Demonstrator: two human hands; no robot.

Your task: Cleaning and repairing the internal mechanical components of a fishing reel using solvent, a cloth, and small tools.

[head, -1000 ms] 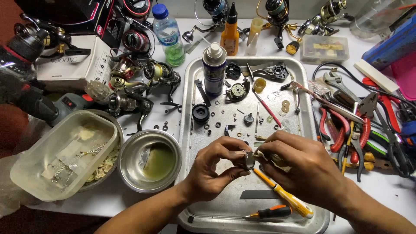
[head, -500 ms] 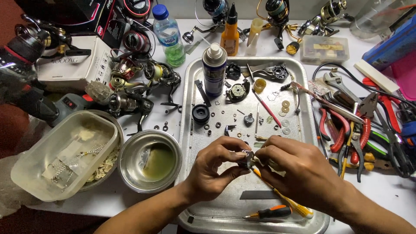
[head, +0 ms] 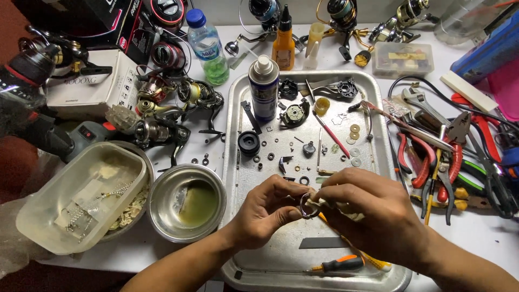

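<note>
Low in the middle of the frame, both hands meet over the metal tray [head: 378,86]; the left hand [head: 267,211] pinches a small metal ring [head: 308,204] between thumb and forefinger, fingers clenched on its rim; the right hand [head: 373,216] closes on a scrap of pale cloth [head: 324,203] and presses it to the same ring, fingertips bunched tight; the ring sits between the two hands, just above the tray's lower half

The step in hand looks like wiping a small reel part clean; the next move probably calls for turning the ring in the left fingers so the cloth reaches the unwiped side, with a firm pinch, since so small a part could slip and drop among the loose washers and screws scattered higher on the tray

An orange-handled screwdriver [head: 338,265] lies at the tray's bottom edge, below the hands; a spray can [head: 263,89] stands upright at the tray's upper left; a steel bowl [head: 186,203] with greenish liquid sits just left of the tray; pliers with red handles [head: 448,162] lie at the right of the frame
</note>
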